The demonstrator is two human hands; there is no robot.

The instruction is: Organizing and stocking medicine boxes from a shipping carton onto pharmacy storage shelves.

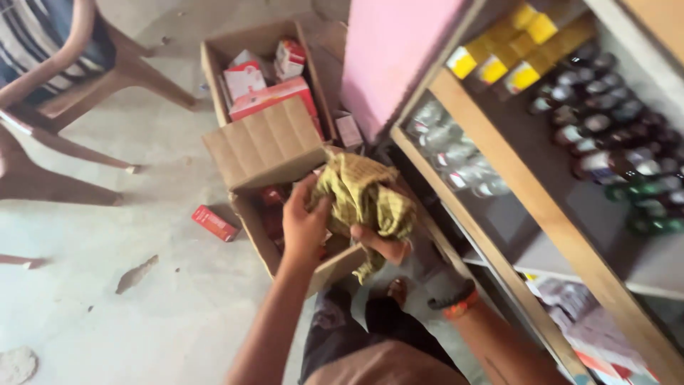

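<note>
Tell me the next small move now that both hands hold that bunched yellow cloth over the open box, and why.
Probably carry the cloth right toward the wooden shelf. The left hand and right hand both grip it, bunched, above the open cardboard box, with rows of bottles beside them.

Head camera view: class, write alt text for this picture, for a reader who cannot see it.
Seen from above, a person's left hand and right hand both grip a crumpled yellow-green checked cloth over an open cardboard box of red and white packets on a concrete floor. A wooden shelf of bottles stands to the right, plastic chairs upper left.
</note>
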